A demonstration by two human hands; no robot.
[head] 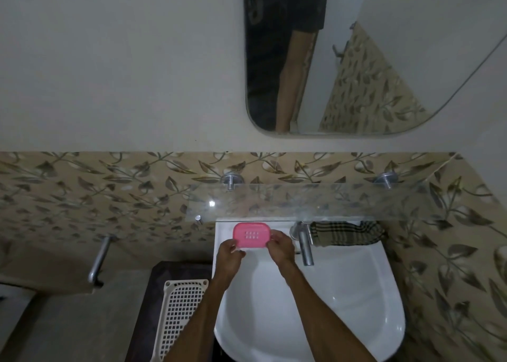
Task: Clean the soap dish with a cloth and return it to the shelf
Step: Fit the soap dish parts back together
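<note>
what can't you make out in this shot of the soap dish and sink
Head view only:
- Soap dish: its underside faces away; the near edge is covered by the left hand and right hand, so cleanliness is unclear.
- Cloth: its far edge sits under the glass shelf.
- Sink: the drain is not visible, and the frame's bottom edge cuts off the front rim.
- White basket: cut off at the bottom.

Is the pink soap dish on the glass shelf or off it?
Off: the pink plastic soap dish is held by both hands over the white basin, below the glass shelf.

Dim, soft picture; glare spot on glass shelf (211, 203); wide-angle bending at edges.
</note>
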